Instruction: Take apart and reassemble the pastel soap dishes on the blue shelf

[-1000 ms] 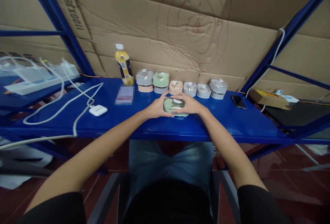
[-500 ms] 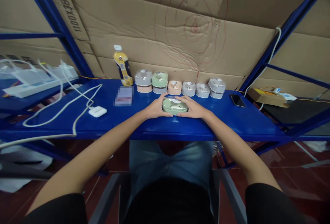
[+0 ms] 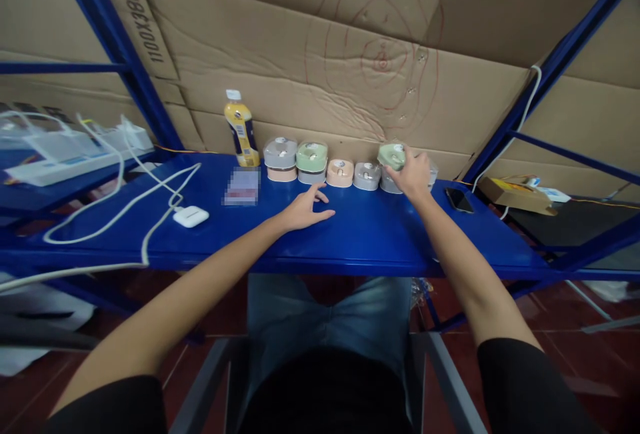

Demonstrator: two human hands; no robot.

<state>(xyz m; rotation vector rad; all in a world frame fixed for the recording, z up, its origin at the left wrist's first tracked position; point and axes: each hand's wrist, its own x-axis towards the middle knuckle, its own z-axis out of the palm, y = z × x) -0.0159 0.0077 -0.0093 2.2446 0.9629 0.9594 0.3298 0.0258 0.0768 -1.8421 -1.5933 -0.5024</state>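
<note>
My right hand (image 3: 413, 171) grips a small green lidded box (image 3: 391, 155) at the back of the table, fingers around its right side. That box is over a grey lidded box (image 3: 391, 182); whether it rests fully on it I cannot tell. Behind my right hand, another grey box (image 3: 433, 174) is mostly hidden. My left hand (image 3: 304, 210) hovers at or rests on the tabletop, holding nothing, fingers apart. In the row beyond it stand a peach box (image 3: 340, 173), a single grey box (image 3: 367, 176), a green box (image 3: 311, 156) stacked on grey, and a grey box (image 3: 281, 152) stacked on peach.
A yellow drink bottle (image 3: 242, 129) stands left of the row, with a blurred card (image 3: 242, 187) in front. Farther left lie a white earbud case (image 3: 191, 217) and a white cable (image 3: 120, 211). To the right are a phone (image 3: 459, 200) and a cardboard box (image 3: 517, 195) on the blue table (image 3: 360, 237).
The green box has moved from between both hands at the front to the right rear, carried by my right hand. My left hand has let go and stayed near its place.
</note>
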